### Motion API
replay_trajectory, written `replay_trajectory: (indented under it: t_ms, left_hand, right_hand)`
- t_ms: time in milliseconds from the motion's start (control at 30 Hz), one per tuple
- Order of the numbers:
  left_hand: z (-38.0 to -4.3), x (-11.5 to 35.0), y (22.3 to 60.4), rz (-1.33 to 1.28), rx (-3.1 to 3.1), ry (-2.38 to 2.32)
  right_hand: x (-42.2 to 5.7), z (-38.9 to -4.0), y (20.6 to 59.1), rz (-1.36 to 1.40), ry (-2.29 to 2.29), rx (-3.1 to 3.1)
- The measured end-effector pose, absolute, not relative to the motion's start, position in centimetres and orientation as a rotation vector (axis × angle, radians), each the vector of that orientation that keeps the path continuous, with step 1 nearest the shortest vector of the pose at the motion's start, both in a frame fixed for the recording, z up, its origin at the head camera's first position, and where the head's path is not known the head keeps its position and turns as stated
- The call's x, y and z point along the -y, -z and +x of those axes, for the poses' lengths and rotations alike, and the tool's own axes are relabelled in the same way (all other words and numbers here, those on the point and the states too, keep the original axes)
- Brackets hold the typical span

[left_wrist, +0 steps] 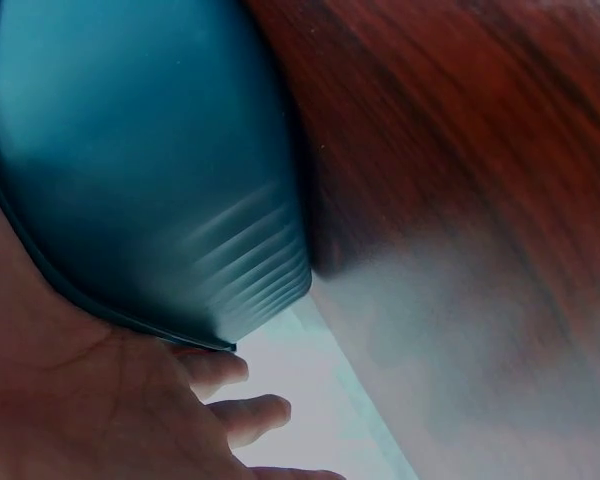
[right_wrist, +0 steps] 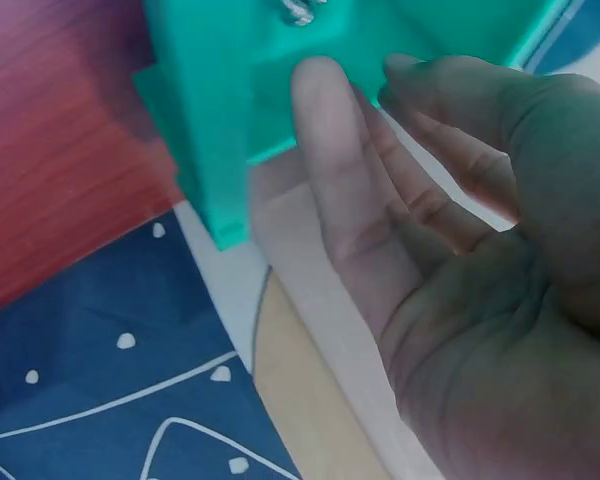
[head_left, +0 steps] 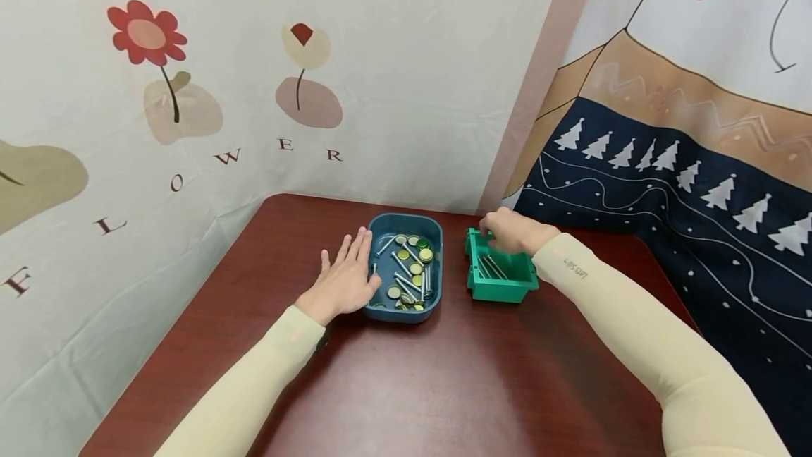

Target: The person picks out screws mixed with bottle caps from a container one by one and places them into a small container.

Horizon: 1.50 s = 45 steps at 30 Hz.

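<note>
My left hand, fingers straight and spread, rests on the left rim of a blue tray. The left wrist view shows the palm against the rim beside the tray's ribbed outer wall. Bottle caps, gold and green, lie mixed with silver screws inside. My right hand is over the far end of a green bin. In the right wrist view its thumb and fingers are apart at the bin's edge with nothing between them. Several screws lie in the bin.
Both containers stand side by side toward the back of a dark red wooden table, with a narrow gap between them. Behind the table hangs a pale printed cloth; a navy cloth with white trees drapes along the right edge.
</note>
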<state>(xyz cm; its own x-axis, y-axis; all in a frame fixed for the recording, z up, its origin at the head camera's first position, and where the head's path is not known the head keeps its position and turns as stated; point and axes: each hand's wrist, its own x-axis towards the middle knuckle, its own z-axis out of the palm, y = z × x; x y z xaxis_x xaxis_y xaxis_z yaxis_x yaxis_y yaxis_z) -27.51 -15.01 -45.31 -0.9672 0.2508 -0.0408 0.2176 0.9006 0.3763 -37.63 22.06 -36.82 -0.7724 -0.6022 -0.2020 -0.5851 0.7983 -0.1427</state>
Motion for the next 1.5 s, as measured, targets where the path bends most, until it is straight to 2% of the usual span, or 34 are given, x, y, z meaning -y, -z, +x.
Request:
replay_trajectory:
  t_ms: [433, 1500]
  left_hand:
    - [-27.5, 15.0, 45.4, 0.367, -2.979, -0.576]
    - [-27.6, 14.9, 45.4, 0.375, -2.97, -0.598]
  right_hand:
    - [-20.6, -36.6, 35.6, -0.967, 0.283, -2.963]
    - [-14.8, -33.0, 38.9, -1.013, 0.257, -2.983]
